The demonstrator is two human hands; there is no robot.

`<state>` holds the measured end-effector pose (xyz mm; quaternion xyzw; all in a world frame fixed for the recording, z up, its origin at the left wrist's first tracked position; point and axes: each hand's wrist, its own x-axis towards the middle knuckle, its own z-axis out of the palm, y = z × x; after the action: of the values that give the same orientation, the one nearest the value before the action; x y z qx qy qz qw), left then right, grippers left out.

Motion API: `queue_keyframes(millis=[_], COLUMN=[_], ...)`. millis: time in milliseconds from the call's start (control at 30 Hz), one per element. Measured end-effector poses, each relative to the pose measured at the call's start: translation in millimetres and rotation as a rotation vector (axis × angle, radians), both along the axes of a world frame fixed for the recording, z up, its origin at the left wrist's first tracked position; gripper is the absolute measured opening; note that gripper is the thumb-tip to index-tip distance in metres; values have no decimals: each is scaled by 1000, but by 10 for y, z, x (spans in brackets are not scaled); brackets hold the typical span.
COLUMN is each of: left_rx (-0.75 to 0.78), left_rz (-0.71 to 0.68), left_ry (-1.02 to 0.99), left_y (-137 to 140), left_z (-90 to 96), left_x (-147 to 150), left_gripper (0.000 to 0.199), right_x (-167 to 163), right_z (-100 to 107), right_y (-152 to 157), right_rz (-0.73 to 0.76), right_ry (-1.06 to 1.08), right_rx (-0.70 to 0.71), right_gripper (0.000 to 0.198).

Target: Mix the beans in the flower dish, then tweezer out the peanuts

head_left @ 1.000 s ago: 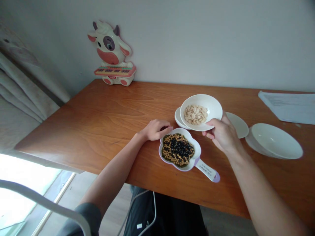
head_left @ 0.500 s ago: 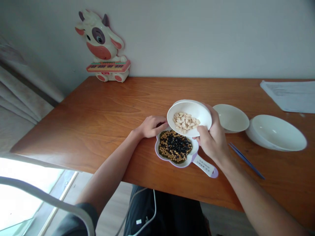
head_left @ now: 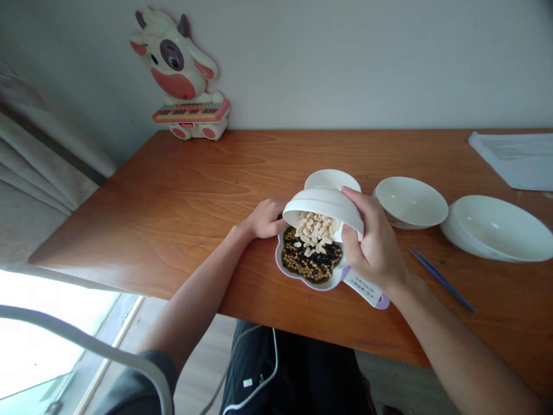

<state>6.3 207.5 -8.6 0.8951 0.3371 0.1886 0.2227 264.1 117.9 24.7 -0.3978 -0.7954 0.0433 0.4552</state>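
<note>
Nearest: dark trousers below the table edge, a pale cable looping over the lap. Wooden table spans the view.

Near edge, centre: lobed white dish with lilac rim, flat on the wood. Printed handle points right and nearer. Inside, yellow and black beans.

Right of handle, beyond the forearm: slim blue sticks, lying slantwise.

Left hand, palm down on the table at the dish's far left. Fingertips partly behind the bowl; cannot tell whether it grips the rim.

Right hand grasps the tipped bowl, thumb at the near side, fingers over the outer wall. Bowl is held above the far part of the dish, mouth turned down and nearer. Pale nut-like pieces slide from its mouth, some over the beans.

Just beyond: a second white bowl, partly hidden. To its right, a round bowl; farther right, a larger bowl just beside it.

Far right: paper sheets. Far left: cow toy with keyboard, upright against the wall.
</note>
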Motion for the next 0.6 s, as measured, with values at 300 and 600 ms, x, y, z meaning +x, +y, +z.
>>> queue_keyframes(millis=[300,600], left_rx=[-12,-48], left_rz=[-21,-14], left_ry=[-55,-94], left_y=[-16,-32], left_z=[50,87], left_x=[6,23], left_gripper=[31,35], right_x=[65,68], right_z=[32,8], right_y=[-6,-1], right_rz=[74,39], right_ry=[-112,13], right_rx=[209,155], right_gripper=[85,73])
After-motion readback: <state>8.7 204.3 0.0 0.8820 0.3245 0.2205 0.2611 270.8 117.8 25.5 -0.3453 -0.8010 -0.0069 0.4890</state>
